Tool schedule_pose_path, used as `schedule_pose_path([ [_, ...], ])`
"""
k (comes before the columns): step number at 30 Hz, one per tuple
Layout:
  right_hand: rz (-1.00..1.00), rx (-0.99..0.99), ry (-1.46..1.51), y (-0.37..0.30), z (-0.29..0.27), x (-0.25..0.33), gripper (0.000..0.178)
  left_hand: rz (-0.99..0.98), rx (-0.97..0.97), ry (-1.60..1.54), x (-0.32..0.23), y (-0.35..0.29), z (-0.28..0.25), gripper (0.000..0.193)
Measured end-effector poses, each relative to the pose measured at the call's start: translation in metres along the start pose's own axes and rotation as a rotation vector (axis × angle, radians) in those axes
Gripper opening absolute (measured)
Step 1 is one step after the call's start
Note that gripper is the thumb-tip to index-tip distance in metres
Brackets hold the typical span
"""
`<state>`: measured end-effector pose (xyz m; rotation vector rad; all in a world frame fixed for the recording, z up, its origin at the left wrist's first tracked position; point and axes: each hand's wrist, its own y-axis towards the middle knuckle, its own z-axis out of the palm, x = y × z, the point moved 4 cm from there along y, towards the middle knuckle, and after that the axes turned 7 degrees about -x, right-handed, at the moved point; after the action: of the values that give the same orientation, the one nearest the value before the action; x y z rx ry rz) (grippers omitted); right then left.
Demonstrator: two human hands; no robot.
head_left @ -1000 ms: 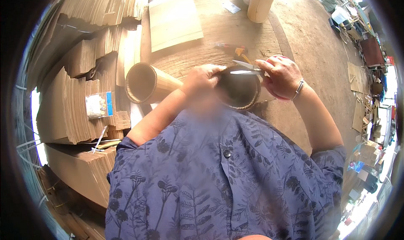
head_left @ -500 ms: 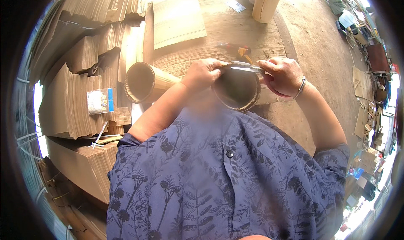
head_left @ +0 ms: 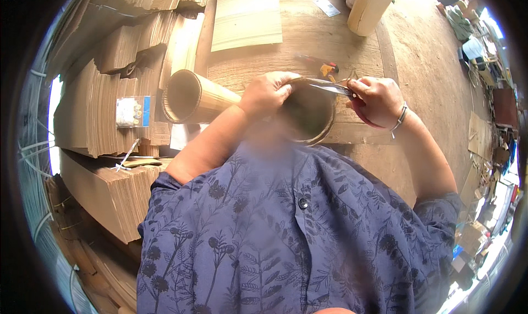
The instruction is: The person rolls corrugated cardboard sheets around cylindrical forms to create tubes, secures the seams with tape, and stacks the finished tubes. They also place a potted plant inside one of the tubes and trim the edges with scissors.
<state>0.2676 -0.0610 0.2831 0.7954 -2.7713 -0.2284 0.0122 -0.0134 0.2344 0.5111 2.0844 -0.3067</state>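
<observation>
An open-topped round tube [head_left: 332,121], apparently of cardboard, stands in front of my chest with its mouth toward me. My left hand [head_left: 268,95] pinches the far left part of its rim between thumb and fingers. In my right hand [head_left: 379,100] is a pair of scissors [head_left: 330,87], its fingers closed round the red handles. The blades point left and lie along the far edge of the rim. Blur hides the exact cut. A second tube [head_left: 212,97] lies on its side beyond my left forearm.
On the wooden table [head_left: 258,62] lie a yellow, red and black tool [head_left: 326,70], a flat tan sheet [head_left: 247,18] and a small card [head_left: 327,7]. Another tube [head_left: 370,11] stands at the far right corner. Cardboard stacks [head_left: 82,110] with a plastic packet [head_left: 132,111] fill the left.
The view has shifted, so the table items sit further right and higher. My right hand and the scissors have moved slightly right along the rim; my left hand keeps its hold.
</observation>
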Motion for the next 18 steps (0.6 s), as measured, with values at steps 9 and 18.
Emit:
schedule_pose_path([
  [9, -0.168, -0.224, 0.116, 0.018, 0.004, -0.002, 0.034, -0.305, 0.107, -0.278, -0.004, -0.003, 0.017, 0.030],
  [18, -0.110, -0.083, 0.030, 0.008, -0.011, -0.022, 0.032, -0.251, 0.028, -0.320, -0.002, -0.023, 0.016, 0.039],
])
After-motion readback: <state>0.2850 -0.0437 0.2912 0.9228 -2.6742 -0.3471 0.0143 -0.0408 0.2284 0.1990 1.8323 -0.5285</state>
